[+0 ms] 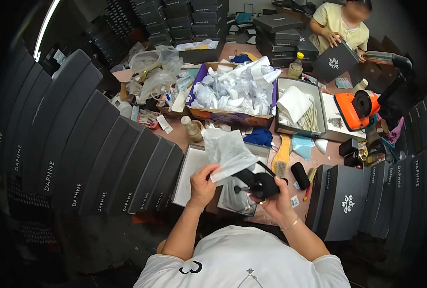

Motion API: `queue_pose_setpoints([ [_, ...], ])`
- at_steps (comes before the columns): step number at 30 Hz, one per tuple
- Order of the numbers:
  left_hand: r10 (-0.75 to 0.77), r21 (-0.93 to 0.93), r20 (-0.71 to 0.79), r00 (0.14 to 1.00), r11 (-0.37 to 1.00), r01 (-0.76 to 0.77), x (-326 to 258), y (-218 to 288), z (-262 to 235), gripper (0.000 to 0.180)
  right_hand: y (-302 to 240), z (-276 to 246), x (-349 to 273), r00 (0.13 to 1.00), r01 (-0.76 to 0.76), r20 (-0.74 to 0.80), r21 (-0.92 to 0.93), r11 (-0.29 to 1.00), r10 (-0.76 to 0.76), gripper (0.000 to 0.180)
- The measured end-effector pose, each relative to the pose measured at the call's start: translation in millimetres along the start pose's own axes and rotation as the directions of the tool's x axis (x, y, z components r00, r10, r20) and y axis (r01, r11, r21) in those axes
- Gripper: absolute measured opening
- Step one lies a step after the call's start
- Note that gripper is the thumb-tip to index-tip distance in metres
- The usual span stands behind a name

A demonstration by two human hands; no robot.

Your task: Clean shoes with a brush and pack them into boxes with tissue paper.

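Right hand (279,199) clamped on black strapped shoe (265,186), held over open shoebox (187,178). Left hand (203,186), at shoe's nine o'clock, fingers pinched together on white wrapping sheet (230,152). Tan-handled brush (281,152) at one o'clock.

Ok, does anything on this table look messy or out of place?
Yes: the purple box near the middle is heaped above its rim with crumpled packing, and clear plastic bags sprawl to its left, untidy against the neat row of dark boxes. I see no clear damage.
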State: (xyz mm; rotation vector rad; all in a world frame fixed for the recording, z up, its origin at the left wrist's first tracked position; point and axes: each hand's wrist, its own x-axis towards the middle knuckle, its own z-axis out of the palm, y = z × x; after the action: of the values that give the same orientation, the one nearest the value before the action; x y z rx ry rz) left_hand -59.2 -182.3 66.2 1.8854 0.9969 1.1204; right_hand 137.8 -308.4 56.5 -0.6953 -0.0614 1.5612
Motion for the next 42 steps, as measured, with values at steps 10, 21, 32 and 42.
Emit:
queue_pose_setpoints([
  [10, 0.050, 0.151, 0.249, 0.967, 0.985, -0.089, -1, -26, -22, 0.015, 62, -34, -32, 0.995, -0.095, 0.022, 0.474, 0.876, 0.095, 0.055],
  [21, 0.406, -0.085, 0.215, 0.888, 0.914, -0.397, -46, 36, -26, 0.046, 101, 26, -20, 0.927, 0.335, -0.176, -0.010, 0.942, -0.331, 0.042],
  [32, 0.523, -0.289, 0.319, 0.790, 0.848, -0.444, -85, 19, 0, 0.050, 106, -13, -14, 0.822, 0.402, -0.070, -0.631, 0.663, -0.565, 0.043],
  [42, -0.286, -0.400, 0.345, 0.894, 0.816, 0.416, -70, 1, -7, 0.023, 19, 34, -31, 0.966, 0.171, 0.224, -0.929, -0.329, -0.131, 0.039],
])
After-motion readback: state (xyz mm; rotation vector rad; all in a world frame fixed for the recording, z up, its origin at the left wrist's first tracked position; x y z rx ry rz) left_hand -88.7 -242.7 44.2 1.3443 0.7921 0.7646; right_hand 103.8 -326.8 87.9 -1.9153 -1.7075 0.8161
